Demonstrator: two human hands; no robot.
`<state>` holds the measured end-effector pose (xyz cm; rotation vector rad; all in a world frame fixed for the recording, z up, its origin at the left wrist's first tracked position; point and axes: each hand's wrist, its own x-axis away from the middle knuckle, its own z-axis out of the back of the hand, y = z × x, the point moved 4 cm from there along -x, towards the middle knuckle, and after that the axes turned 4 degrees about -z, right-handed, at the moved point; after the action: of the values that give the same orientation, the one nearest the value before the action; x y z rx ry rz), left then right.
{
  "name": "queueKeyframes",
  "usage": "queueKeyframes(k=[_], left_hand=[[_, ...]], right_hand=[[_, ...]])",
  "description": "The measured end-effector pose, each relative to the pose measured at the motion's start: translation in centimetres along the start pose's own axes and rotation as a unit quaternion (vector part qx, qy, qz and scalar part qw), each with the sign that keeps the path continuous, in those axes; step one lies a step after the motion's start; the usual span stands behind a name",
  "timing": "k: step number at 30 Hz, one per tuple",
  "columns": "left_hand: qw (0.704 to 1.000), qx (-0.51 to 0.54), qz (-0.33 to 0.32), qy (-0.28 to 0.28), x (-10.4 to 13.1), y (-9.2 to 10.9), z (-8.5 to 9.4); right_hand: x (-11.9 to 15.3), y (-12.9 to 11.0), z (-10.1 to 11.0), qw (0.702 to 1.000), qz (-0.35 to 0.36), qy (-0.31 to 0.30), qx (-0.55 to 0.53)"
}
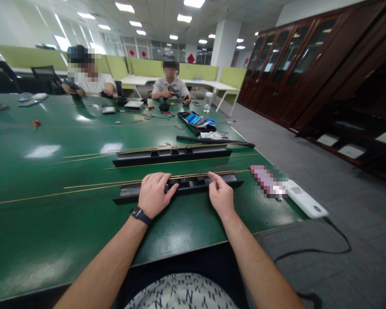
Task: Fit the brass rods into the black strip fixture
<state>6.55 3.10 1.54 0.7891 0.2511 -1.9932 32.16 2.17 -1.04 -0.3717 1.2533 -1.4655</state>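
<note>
A long black channel (193, 185) with dark blocks inside lies crosswise before me on the green table. Thin brass-coloured rods (103, 184) run along its far edge and stick out well past its left end. My left hand (154, 195), a dark watch on its wrist, is laid over the left half of the channel, fingers across the far edge and thumb on the near side. On the right half, my right hand (221, 195) stretches its index finger onto the rods; its other fingers are curled, hiding whatever may be in them.
Behind lies a second black channel (173, 155) with more rods. A black bar (215, 141), white gloves (214, 135) and a tool tray (196, 122) lie farther back. A phone (266, 180) and a white power bank (305, 199) sit right. Two people work across the table.
</note>
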Motion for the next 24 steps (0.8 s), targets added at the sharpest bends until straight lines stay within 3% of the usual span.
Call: queueKeyframes(k=[10, 24], left_hand=[[1.000, 0.004, 0.003, -0.002, 0.03, -0.05, -0.03], [1.000, 0.008, 0.004, 0.001, 0.07, -0.10, -0.05]], right_hand=[[-0.25, 0.59, 0.23, 0.999, -0.028, 0.015, 0.001], [0.05, 0.06, 0.09, 1.000, -0.006, -0.011, 0.002]])
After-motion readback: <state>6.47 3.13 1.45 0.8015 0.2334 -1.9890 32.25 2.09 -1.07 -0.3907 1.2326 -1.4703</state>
